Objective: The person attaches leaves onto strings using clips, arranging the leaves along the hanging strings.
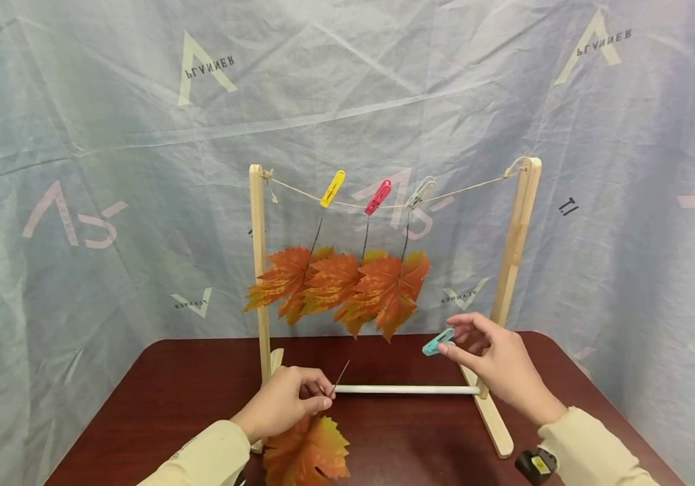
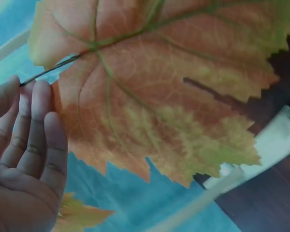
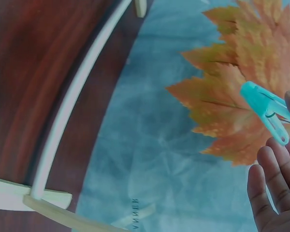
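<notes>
In the head view my left hand (image 1: pixel 293 399) pinches the thin dark stem of an orange autumn leaf (image 1: pixel 308 453), which hangs below the fingers. The left wrist view shows the same leaf (image 2: pixel 150 92) close up, its stem between thumb and fingers. Farther right, my right hand (image 1: pixel 493 358) holds a turquoise clothespin (image 1: pixel 438 341) between thumb and fingertips, in front of the right post. Above the hands, a string (image 1: pixel 475 189) carries a yellow clothespin (image 1: pixel 332 189), a pink clothespin (image 1: pixel 378 197) and a white clothespin (image 1: pixel 422 194). From each hangs an orange leaf by its stem.
Two wooden posts (image 1: pixel 258 270) hold the string at its ends. A white rod (image 1: pixel 408 389) joins their feet low over the dark red table (image 1: pixel 420 432). Behind everything hangs a grey printed cloth (image 1: pixel 110 135). A small black device (image 1: pixel 534 466) sits at the right sleeve.
</notes>
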Motion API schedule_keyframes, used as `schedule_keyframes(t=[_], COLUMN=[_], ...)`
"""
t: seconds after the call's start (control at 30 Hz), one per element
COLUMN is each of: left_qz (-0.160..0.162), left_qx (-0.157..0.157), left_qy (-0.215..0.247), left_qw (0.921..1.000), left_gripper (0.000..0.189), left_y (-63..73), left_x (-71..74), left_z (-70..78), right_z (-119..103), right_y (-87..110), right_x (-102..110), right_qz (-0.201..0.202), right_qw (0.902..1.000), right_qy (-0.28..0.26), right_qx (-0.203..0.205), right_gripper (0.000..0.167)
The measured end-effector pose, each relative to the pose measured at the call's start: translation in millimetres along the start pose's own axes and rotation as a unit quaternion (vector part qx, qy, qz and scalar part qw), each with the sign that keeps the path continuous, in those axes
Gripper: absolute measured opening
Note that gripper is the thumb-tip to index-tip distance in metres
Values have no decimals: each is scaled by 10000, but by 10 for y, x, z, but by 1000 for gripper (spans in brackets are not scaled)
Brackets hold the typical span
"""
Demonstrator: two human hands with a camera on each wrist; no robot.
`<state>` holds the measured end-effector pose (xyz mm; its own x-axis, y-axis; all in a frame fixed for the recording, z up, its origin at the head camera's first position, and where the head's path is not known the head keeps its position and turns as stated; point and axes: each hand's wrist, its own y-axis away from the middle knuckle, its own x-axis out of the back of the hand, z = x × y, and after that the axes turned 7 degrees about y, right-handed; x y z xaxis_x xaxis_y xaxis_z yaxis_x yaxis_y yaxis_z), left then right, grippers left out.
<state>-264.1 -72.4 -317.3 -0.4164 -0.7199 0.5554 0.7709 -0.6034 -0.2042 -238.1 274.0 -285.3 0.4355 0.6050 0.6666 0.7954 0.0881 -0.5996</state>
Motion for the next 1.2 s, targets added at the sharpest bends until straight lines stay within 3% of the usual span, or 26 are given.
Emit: schedule_keyframes(t=[0.33, 0.6, 0.9, 1.2], left_qz=[357, 489, 756, 1316], left_qx=[-315, -301, -303, -490], left_qy=[-109, 55, 48, -105], left_qw=[9988, 9983, 9967, 9900], left_gripper=[2, 3, 5, 5], left_y=[-293, -495, -765, -1047], left_x=[-46, -43, -120, -212], left_z=[295, 514, 791, 1092], right_z=[-45, -118, -192, -229], right_y=[-163, -343, -541, -702], right_x=[235, 456, 724, 945], right_qz=[-105, 401, 530, 831], right_qw=[9997, 9984, 9965, 9929], right_qy=[-18, 333, 552, 802], right_qx=[-230, 224, 337, 282], right_gripper=[30, 21, 18, 18])
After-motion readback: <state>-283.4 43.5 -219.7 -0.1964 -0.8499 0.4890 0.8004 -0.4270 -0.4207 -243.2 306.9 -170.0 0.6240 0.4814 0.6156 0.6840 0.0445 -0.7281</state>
